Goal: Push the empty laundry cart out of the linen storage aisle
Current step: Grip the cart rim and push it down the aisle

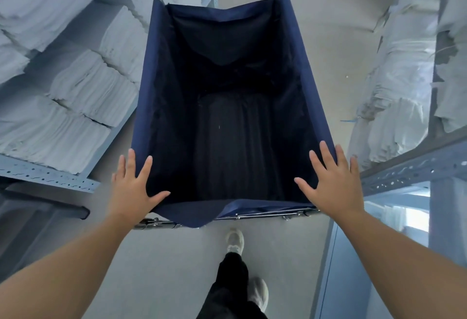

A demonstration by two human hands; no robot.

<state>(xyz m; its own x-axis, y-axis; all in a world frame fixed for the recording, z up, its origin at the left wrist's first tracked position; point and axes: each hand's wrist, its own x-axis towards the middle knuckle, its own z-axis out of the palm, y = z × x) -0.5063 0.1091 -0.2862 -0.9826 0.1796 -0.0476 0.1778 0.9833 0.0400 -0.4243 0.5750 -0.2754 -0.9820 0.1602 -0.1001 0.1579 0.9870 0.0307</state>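
Observation:
A laundry cart (300,48) with a dark navy fabric liner on a metal frame stands in the aisle straight ahead of me, and its inside is empty. My left hand (134,187) lies flat with fingers spread over the cart's near left corner. My right hand (333,179) lies flat with fingers spread over the near right corner. Neither hand is curled around the rim. The metal rail (265,215) of the near edge shows below the fabric between my wrists.
Grey metal shelving (48,174) with stacks of folded white linen (93,86) lines the left, close to the cart's side. A shelf (414,169) with bagged white linen (399,91) lines the right. Bare grey floor (336,15) lies ahead. My legs and shoes (235,240) are below the cart.

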